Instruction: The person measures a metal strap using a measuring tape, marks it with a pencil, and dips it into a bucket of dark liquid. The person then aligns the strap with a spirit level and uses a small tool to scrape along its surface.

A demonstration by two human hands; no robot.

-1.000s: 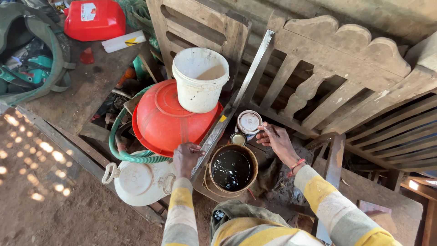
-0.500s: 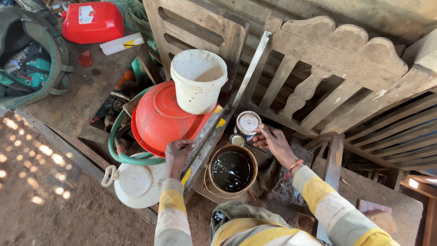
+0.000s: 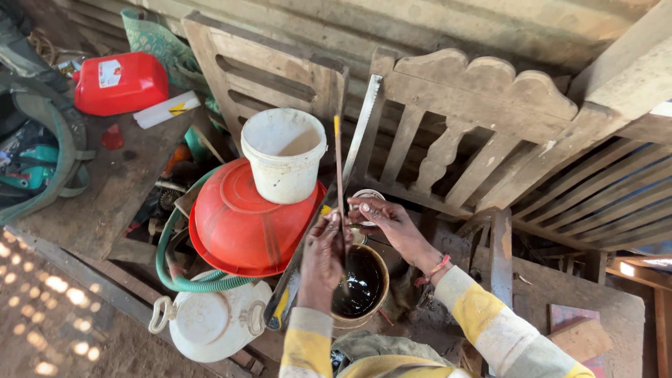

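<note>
My left hand [image 3: 323, 260] is closed round a thin stick [image 3: 339, 175], grip tight, stick upright w/ its lower end over the dark liquid in the small round can [image 3: 364, 283]. Right hand [image 3: 388, 222] at 1 o'clock from the left, fingers pinched on a small white lid [image 3: 365, 197]; lid mostly hidden by the fingers. Can sits just below both hands. At 11 o'clock from the can: white bucket [image 3: 283, 154] standing on an upturned red basin [image 3: 241, 227], green hose [image 3: 189, 280] curling under it. Long metal ruler [image 3: 360, 133] leans btw bucket and hands. White jerrycan [image 3: 210, 322] at 8 o'clock.
</note>
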